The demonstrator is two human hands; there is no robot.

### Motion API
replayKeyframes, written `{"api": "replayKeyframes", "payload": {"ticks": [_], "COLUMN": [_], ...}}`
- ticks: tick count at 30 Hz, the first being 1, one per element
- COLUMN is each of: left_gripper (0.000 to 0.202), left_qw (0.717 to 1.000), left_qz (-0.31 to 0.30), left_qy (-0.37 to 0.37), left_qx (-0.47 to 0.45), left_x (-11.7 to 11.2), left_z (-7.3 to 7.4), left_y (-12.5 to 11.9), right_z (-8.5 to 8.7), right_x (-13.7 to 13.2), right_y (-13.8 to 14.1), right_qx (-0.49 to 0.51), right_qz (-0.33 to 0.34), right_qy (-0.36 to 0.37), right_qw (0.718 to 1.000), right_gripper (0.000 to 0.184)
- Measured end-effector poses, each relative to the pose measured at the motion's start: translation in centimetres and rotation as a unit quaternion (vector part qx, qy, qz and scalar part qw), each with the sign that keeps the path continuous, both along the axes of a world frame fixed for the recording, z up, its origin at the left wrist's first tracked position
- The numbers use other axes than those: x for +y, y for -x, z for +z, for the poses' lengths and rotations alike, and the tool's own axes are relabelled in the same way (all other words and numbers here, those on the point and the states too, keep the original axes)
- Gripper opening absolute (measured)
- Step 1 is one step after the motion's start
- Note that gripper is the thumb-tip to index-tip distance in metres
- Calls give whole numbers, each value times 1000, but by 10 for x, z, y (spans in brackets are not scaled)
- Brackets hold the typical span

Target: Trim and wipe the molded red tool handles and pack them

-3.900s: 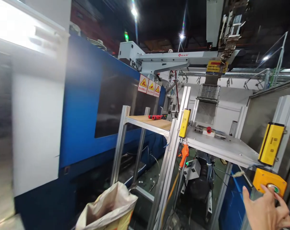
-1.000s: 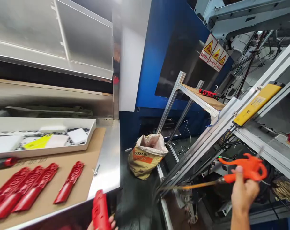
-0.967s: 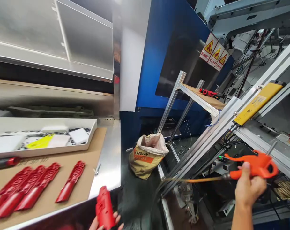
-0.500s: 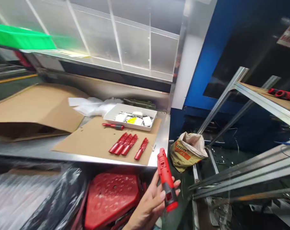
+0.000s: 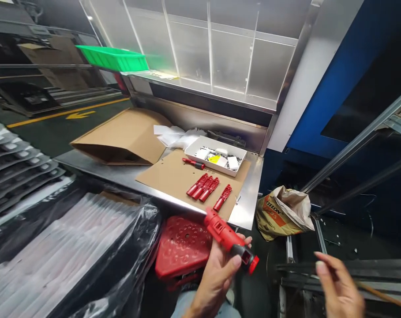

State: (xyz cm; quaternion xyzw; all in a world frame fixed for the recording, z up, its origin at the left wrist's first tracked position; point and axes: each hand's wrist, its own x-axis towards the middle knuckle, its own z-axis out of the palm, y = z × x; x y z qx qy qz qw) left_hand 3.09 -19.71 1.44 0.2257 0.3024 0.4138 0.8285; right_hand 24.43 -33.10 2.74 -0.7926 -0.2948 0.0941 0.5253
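Note:
My left hand (image 5: 216, 274) is wrapped round a red and black plastic tool housing (image 5: 225, 234), held tilted before the table's front edge. Slots show along its red part, and a red ring caps the black end. Low on the right, my right hand (image 5: 342, 287) is apart from the housing, thumb and forefinger tips close in a pinch. Anything between those tips is too small to make out. Several red half shells (image 5: 205, 187) lie on a cardboard sheet (image 5: 167, 174). Behind them is another red and black tool part (image 5: 193, 164).
A white tray (image 5: 241, 167) holds small screws and white pieces. An open carton (image 5: 121, 132) lies on the metal table (image 5: 88, 161). Below are a red stool (image 5: 183, 247) and a plastic-lined crate (image 5: 121, 265). A paper sack (image 5: 273, 216) and metal frames (image 5: 362, 154) stand right.
The view has swung left, so the table appears farther right. My right hand has come into view at the lower right. The housing in my left hand has tilted further over.

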Motion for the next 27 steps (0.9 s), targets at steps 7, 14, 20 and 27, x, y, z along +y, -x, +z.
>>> {"api": "replayKeyframes", "payload": {"ticks": [7,14,20,27], "left_gripper": [107,97,71,68], "left_qw": [982,953,928,886], "left_qz": [140,230,288,349], "left_qy": [-70,-122,-152,-191], "left_qx": [105,153,178,237], "left_x": [1,5,31,76], "left_z": [-2,1,-7,-19], "left_y": [20,51,93,151], "right_z": [-9,-19,-21,-18], "right_x": [70,114,156,212], "right_y": [77,111,157,221], "right_qx": [172,271,281,364], "right_qz": [262,439,477,476], "right_qy": [13,71,83,69], "right_qw": [950,854,829,797], "right_gripper": [41,53,50,54]}}
